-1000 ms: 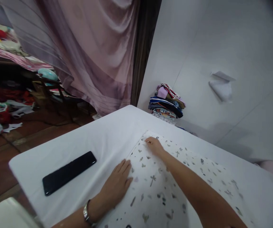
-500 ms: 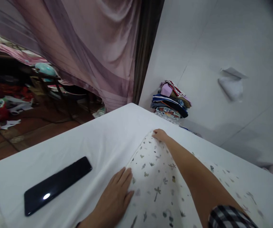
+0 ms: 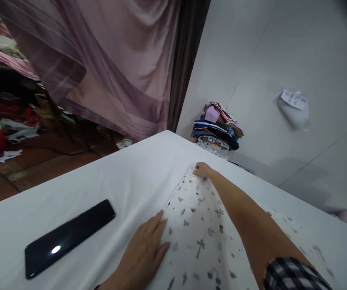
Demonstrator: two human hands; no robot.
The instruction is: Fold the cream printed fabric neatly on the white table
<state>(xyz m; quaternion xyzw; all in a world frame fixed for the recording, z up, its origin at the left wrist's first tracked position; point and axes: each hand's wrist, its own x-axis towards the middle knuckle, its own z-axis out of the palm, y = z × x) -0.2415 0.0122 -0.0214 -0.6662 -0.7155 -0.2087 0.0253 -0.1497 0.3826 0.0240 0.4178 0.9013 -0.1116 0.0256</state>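
A white cloth printed with small grey-green plants and palm trees (image 3: 197,229) lies over the white-covered surface. At its far corner my right hand (image 3: 202,170) is closed, pinching the fabric edge. My left hand (image 3: 144,245) rests flat near the cloth's left edge, fingers stretched out and partly on it. The right arm crosses over the cloth, and more of the print shows beyond the forearm. To the left of my left hand lies a black smartphone (image 3: 70,237), its screen reflecting a light.
A stack of folded clothes (image 3: 217,127) stands at the far edge by the wall. A pink-purple curtain (image 3: 125,64) hangs behind the white surface (image 3: 107,173). A bag with a paper label (image 3: 294,106) is on the wall. Clutter covers the floor at left.
Both hands keep nearly the same places on the cloth. The curtain has swung and hides more of the left background. The label on the wall bag has flipped to show writing.
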